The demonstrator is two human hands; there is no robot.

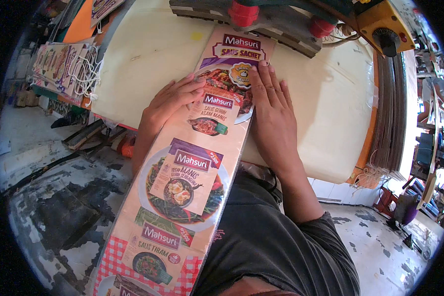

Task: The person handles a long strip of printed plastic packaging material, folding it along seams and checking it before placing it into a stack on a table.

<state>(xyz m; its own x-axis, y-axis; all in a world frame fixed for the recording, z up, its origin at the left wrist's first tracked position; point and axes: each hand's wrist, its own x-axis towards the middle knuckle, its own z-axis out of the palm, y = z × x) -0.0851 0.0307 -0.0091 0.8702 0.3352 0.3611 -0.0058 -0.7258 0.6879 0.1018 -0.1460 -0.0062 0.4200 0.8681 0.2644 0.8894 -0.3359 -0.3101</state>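
Note:
A long, glossy printed strip [182,133] with food pictures runs from the table down past its near edge toward my body. Its top end lies right by a dark metal bar [276,27]. My left hand [175,98] rests on the strip's left edge with fingers stretched out; its thumb is mostly hidden. On the opposite edge, my right hand [275,108] lies flat, fingers extended and pointing at the bar. The pale tabletop [320,108] supports the upper part of the strip. The strip's lower end runs out of view.
Red knobs [243,13] sit on the bar, and a yellow control box [386,29] with a black dial hangs at the far right. Printed cards with white strings [66,69] are stacked at the left. Brown sheets [392,108] stand along the table's right side.

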